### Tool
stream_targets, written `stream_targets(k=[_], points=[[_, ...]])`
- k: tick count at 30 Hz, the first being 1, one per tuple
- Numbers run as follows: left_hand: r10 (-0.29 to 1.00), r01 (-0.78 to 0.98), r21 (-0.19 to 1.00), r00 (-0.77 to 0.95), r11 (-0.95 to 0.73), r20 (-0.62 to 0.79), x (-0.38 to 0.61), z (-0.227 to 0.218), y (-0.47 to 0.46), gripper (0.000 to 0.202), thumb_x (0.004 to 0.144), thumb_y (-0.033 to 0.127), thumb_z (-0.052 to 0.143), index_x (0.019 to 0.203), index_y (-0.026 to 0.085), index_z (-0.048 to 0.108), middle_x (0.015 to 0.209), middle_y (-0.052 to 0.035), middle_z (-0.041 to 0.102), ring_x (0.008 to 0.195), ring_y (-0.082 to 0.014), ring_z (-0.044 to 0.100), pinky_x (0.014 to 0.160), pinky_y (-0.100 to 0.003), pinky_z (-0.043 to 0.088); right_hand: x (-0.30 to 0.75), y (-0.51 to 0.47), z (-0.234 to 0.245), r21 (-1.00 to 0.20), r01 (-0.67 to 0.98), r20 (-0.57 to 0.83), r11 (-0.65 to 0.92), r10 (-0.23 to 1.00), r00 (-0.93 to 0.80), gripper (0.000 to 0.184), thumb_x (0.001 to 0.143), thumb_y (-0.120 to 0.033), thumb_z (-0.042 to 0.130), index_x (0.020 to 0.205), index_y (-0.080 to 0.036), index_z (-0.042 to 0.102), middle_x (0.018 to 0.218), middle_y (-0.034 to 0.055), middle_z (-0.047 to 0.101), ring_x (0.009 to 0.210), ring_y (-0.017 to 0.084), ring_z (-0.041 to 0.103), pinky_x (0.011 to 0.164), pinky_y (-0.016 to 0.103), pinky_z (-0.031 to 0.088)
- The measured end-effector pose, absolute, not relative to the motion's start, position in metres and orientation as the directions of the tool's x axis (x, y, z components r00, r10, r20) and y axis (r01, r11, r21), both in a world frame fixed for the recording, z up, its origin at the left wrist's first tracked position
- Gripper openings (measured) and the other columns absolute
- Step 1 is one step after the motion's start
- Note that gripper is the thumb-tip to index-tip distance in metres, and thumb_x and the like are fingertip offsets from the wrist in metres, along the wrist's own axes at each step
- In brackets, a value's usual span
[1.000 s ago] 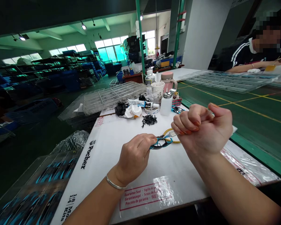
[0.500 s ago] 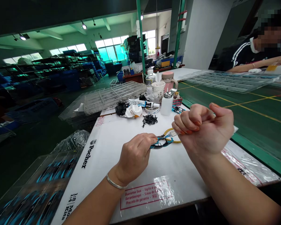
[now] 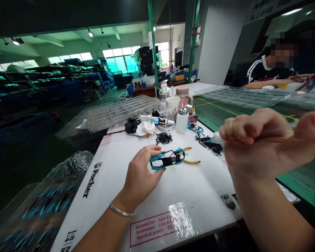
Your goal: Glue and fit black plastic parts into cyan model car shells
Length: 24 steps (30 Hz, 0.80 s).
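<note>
My left hand (image 3: 140,175) pinches one end of a blue and black plastic part (image 3: 168,159), holding it just above the white cardboard sheet (image 3: 173,189). My right hand (image 3: 265,143) is raised to the right, closed in a fist around a small white glue tube (image 3: 217,139) whose tip points left. Yellow-handled pliers (image 3: 191,159) lie on the sheet just behind the part. Small black pieces (image 3: 163,138) lie in a pile further back, and another pile of black pieces (image 3: 211,145) sits under the tube tip.
Behind stand a white squeeze bottle (image 3: 182,120), a pink cup (image 3: 183,94), a glue tube (image 3: 154,120), a crumpled white cloth (image 3: 145,128) and clear compartment trays (image 3: 120,112). Another person (image 3: 267,70) sits at the green table (image 3: 252,115) on the right. Bagged parts (image 3: 36,210) lie at left.
My right hand has pulled up and to the right, away from the part. My left hand has turned the blue and black part so it shows fully. The camera has shifted right.
</note>
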<state>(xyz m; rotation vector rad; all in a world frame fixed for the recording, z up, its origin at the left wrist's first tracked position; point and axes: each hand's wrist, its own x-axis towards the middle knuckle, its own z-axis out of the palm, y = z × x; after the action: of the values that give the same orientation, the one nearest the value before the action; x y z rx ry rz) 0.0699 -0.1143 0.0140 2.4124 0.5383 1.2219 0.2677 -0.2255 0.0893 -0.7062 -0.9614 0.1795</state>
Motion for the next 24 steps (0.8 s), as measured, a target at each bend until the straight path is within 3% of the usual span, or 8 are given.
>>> stream_targets(k=[3, 8, 13, 16, 18, 20, 22, 24], points=[[0.701, 0.178, 0.746, 0.529, -0.642, 0.478, 0.068, 0.019, -0.111, 0.039, 0.066, 0.017, 0.081, 0.103, 0.021, 0.068, 0.116, -0.0047, 0.067, 0.106, -0.023, 0.065, 0.087, -0.037, 0.06, 0.304, -0.23, 0.089, -0.561, 0.386, 0.747, 0.732, 0.247, 0.617, 0.043, 0.086, -0.044, 0.065, 0.057, -0.021, 0.043, 0.054, -0.0019, 0.027, 0.048, 0.012, 0.029, 0.049, 0.03, 0.021], [0.817, 0.139, 0.959, 0.562, -0.249, 0.13, 0.067, 0.023, -0.105, 0.057, 0.061, 0.035, 0.088, 0.115, 0.022, 0.071, 0.115, -0.0055, 0.071, 0.097, -0.0248, 0.07, 0.085, -0.037, 0.062, 0.381, -0.219, 0.064, -0.741, 0.442, 0.655, 0.506, 0.397, 0.643, 0.034, 0.086, -0.028, 0.068, 0.059, -0.021, 0.047, 0.055, -0.0034, 0.032, 0.049, 0.01, 0.03, 0.051, 0.027, 0.026], [0.831, 0.104, 0.981, 0.55, -0.161, 0.078, 0.065, 0.019, -0.098, 0.062, 0.06, 0.04, 0.088, 0.118, 0.025, 0.07, 0.116, -0.0029, 0.072, 0.102, -0.0261, 0.07, 0.089, -0.035, 0.06, 0.429, -0.205, 0.031, -0.824, 0.458, 0.566, 0.333, 0.493, 0.66, 0.035, 0.082, -0.036, 0.07, 0.058, -0.019, 0.05, 0.049, -0.0023, 0.038, 0.044, 0.01, 0.033, 0.042, 0.025, 0.027], [0.844, 0.112, 0.978, 0.529, -0.175, 0.09, 0.065, 0.016, -0.095, 0.061, 0.061, 0.041, 0.088, 0.117, 0.025, 0.07, 0.116, -0.0029, 0.071, 0.108, -0.0274, 0.068, 0.094, -0.037, 0.057, 0.428, -0.213, 0.034, -0.762, 0.568, 0.647, 0.311, 0.394, 0.653, 0.022, 0.085, -0.039, 0.064, 0.086, -0.018, 0.059, 0.08, 0.0079, 0.059, 0.069, 0.016, 0.055, 0.053, 0.024, 0.04], [0.849, 0.126, 0.976, 0.521, -0.18, 0.089, 0.065, 0.016, -0.095, 0.061, 0.062, 0.041, 0.087, 0.118, 0.025, 0.07, 0.117, -0.0028, 0.071, 0.109, -0.028, 0.067, 0.095, -0.038, 0.056, 0.417, -0.225, 0.043, -0.659, 0.689, 0.752, 0.302, 0.261, 0.606, 0.028, 0.089, -0.041, 0.057, 0.109, -0.021, 0.055, 0.115, 0.0128, 0.056, 0.099, 0.02, 0.056, 0.067, 0.025, 0.045], [0.851, 0.139, 0.973, 0.517, -0.185, 0.088, 0.066, 0.016, -0.095, 0.061, 0.062, 0.042, 0.087, 0.118, 0.026, 0.07, 0.117, -0.0026, 0.071, 0.109, -0.0283, 0.067, 0.096, -0.039, 0.056, 0.401, -0.237, 0.049, -0.538, 0.809, 0.842, 0.235, 0.198, 0.502, 0.029, 0.092, -0.039, 0.054, 0.117, -0.024, 0.052, 0.125, 0.0111, 0.051, 0.108, 0.02, 0.052, 0.077, 0.026, 0.044], [0.853, 0.145, 0.971, 0.515, -0.19, 0.09, 0.066, 0.017, -0.096, 0.061, 0.062, 0.043, 0.087, 0.118, 0.026, 0.07, 0.117, -0.003, 0.071, 0.109, -0.0286, 0.067, 0.096, -0.04, 0.055, 0.386, -0.244, 0.049, -0.431, 0.895, 0.844, 0.111, 0.399, 0.358, 0.018, 0.091, -0.032, 0.057, 0.107, -0.024, 0.059, 0.109, 0.0076, 0.058, 0.091, 0.018, 0.056, 0.075, 0.027, 0.043], [0.854, 0.145, 0.97, 0.512, -0.196, 0.096, 0.065, 0.017, -0.096, 0.062, 0.062, 0.043, 0.087, 0.118, 0.025, 0.07, 0.116, -0.004, 0.071, 0.109, -0.0289, 0.067, 0.096, -0.04, 0.055, 0.377, -0.244, 0.043, -0.302, 0.953, 0.65, -0.018, 0.727, 0.22, 0.008, 0.088, -0.02, 0.058, 0.091, -0.021, 0.065, 0.09, 0.0044, 0.062, 0.074, 0.016, 0.055, 0.068, 0.027, 0.041]])
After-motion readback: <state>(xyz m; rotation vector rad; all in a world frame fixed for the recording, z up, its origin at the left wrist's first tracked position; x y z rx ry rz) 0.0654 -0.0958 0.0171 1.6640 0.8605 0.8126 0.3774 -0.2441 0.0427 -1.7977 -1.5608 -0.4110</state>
